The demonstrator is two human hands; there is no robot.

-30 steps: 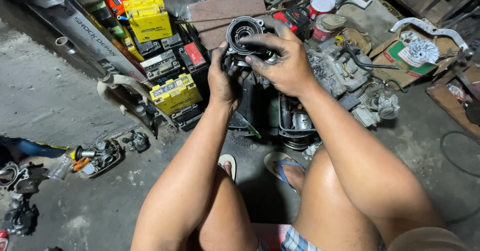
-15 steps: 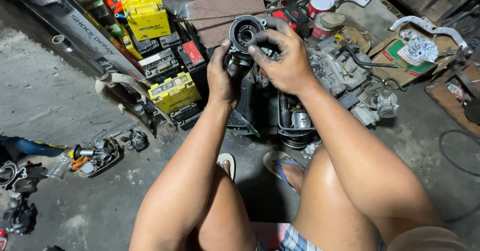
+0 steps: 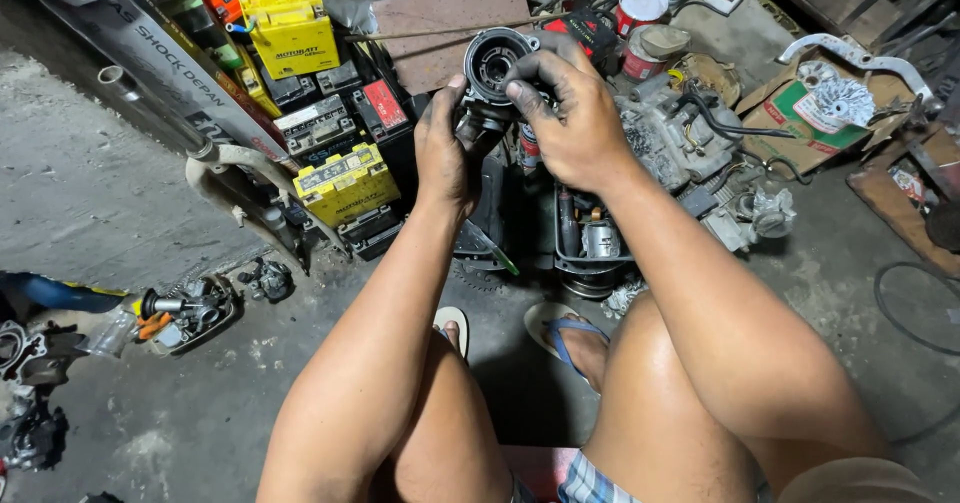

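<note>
Comparing with a second ago, not much has been shifted: the dark round metal housing (image 3: 495,68), probably a carburetor or small starter body (hard to call under the grime), is held up at the same spot, far-centre over the parts pile. The left hand (image 3: 445,153) is kept wrapped around its lower body from the left, fingers closed on it. The right hand (image 3: 570,123) has been slid a touch across the top rim, fingertips pinched at the open bore, so what's in hand looks like turning and inspecting rather than any part coming off. Yellow battery boxes (image 3: 345,183) are stacked to the left, an engine block (image 3: 670,148) sits just right, and a red-and-white can (image 3: 640,8) is further back.
</note>
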